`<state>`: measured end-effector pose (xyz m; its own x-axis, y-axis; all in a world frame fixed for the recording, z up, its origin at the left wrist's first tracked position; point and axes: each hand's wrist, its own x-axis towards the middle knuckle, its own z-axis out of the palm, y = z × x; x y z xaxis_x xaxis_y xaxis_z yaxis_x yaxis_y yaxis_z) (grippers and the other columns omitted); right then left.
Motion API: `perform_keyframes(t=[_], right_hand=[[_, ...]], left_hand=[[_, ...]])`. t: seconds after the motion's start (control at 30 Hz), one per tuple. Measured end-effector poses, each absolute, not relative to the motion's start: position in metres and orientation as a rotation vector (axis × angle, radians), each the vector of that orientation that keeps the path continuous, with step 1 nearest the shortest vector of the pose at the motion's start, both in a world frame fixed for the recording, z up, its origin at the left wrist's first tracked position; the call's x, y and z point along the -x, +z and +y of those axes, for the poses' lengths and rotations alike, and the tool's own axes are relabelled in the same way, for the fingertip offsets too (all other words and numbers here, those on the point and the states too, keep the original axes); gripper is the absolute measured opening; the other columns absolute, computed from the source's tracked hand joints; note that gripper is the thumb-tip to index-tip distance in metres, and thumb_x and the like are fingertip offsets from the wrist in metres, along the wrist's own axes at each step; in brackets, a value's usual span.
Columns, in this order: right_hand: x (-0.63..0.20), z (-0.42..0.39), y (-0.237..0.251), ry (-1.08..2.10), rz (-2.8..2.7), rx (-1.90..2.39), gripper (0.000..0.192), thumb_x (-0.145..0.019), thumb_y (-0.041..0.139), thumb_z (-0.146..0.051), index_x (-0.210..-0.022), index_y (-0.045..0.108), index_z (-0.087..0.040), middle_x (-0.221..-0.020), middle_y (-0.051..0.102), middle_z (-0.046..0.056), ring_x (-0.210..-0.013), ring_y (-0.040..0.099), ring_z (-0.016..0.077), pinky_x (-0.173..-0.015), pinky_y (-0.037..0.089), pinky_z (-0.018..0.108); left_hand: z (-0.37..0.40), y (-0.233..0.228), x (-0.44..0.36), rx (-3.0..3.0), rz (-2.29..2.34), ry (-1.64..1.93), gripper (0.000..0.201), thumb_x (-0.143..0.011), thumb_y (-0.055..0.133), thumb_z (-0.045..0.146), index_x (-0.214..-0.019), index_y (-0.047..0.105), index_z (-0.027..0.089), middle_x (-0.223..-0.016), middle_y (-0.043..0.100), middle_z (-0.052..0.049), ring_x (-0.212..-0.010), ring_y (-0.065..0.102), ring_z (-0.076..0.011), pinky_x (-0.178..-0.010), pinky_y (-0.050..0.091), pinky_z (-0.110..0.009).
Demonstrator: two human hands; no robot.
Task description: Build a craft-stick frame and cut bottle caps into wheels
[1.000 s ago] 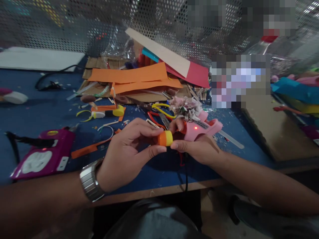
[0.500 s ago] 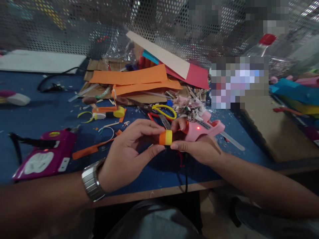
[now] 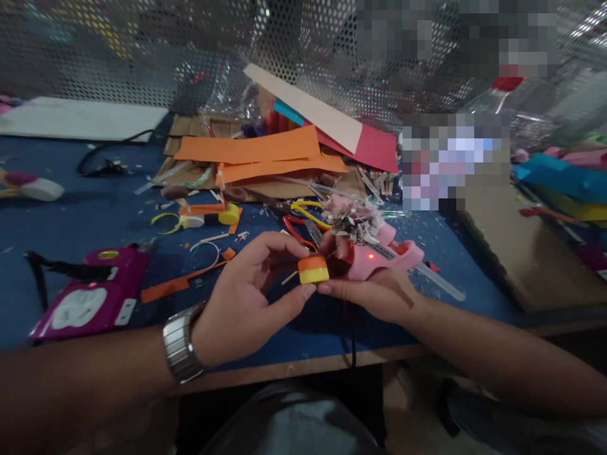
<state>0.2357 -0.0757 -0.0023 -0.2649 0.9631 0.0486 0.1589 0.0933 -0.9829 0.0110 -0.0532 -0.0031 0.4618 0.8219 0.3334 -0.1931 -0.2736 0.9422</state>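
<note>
Pinching a small orange-and-yellow roll point(image 3: 313, 270) between thumb and fingers, the left hand point(image 3: 246, 303) holds it above the blue counter point(image 3: 71, 215), orange band up, its short axis roughly upright. The right hand point(image 3: 374, 287) grips a pink glue gun point(image 3: 384, 256), nozzle pointing left at the roll.

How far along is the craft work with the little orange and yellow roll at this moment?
Done: the small orange-and-yellow paper roll is already formed. In hand: the left hand pinches it at the nozzle of the pink glue gun, lamp lit, gripped by the right hand. Left: orange paper strips lie uncut behind.
</note>
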Motion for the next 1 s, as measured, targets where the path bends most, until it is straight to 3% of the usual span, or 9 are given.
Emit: perform_keyframes(t=[0.1,0.3,0.47,0.67,1.0], right_hand=[[-0.2351,-0.0767,0.0035,1.268,-1.630,1.169,0.036,-0.092,0.087,-0.052,-0.102,0.062,-0.028,-0.101,0.070,0.001,-0.099,0.070,0.0244,-0.098,0.063,0.044],[-0.2341,-0.0771,-0.0014,1.211,-1.646,1.113,0.038,-0.094,0.083,-0.038,-0.088,0.047,-0.027,-0.112,0.069,0.003,-0.104,0.067,0.0222,-0.100,0.062,0.041],[-0.2341,-0.0782,-0.0053,1.197,-1.697,1.055,0.029,-0.096,0.083,-0.038,-0.092,0.056,-0.028,-0.107,0.071,0.003,-0.106,0.068,0.0251,-0.108,0.056,0.049],[-0.2324,-0.0810,-0.0041,1.264,-1.627,1.102,0.032,-0.094,0.086,-0.041,-0.100,0.058,-0.029,-0.114,0.071,0.004,-0.108,0.072,0.0255,-0.103,0.062,0.047],[-0.2314,-0.0798,-0.0013,1.331,-1.590,1.004,0.033,-0.096,0.085,-0.040,-0.092,0.054,-0.027,-0.102,0.068,0.001,-0.098,0.070,0.0212,-0.096,0.062,0.042]], left_hand=[[-0.0523,-0.0052,-0.0106,-1.560,0.590,1.095,0.035,-0.091,0.081,0.006,-0.118,0.068,0.025,-0.116,0.073,-0.001,-0.110,0.075,-0.0133,-0.101,0.063,-0.024],[-0.0509,-0.0093,-0.0101,-1.681,0.697,1.016,0.033,-0.093,0.079,0.011,-0.120,0.066,0.025,-0.117,0.072,-0.003,-0.108,0.074,-0.0178,-0.100,0.061,-0.034],[-0.0522,-0.0095,-0.0099,-1.756,0.778,0.938,0.035,-0.091,0.082,0.016,-0.121,0.066,0.024,-0.116,0.074,-0.005,-0.108,0.074,-0.0220,-0.098,0.059,-0.038],[-0.0506,-0.0062,-0.0080,-1.713,0.822,0.987,0.033,-0.086,0.083,0.012,-0.115,0.069,0.023,-0.114,0.075,-0.005,-0.107,0.075,-0.0217,-0.098,0.061,-0.037],[-0.0479,-0.0066,-0.0067,-1.682,0.838,0.999,0.037,-0.082,0.093,0.018,-0.109,0.069,0.023,-0.107,0.077,-0.002,-0.099,0.075,-0.0190,-0.093,0.062,-0.032]])
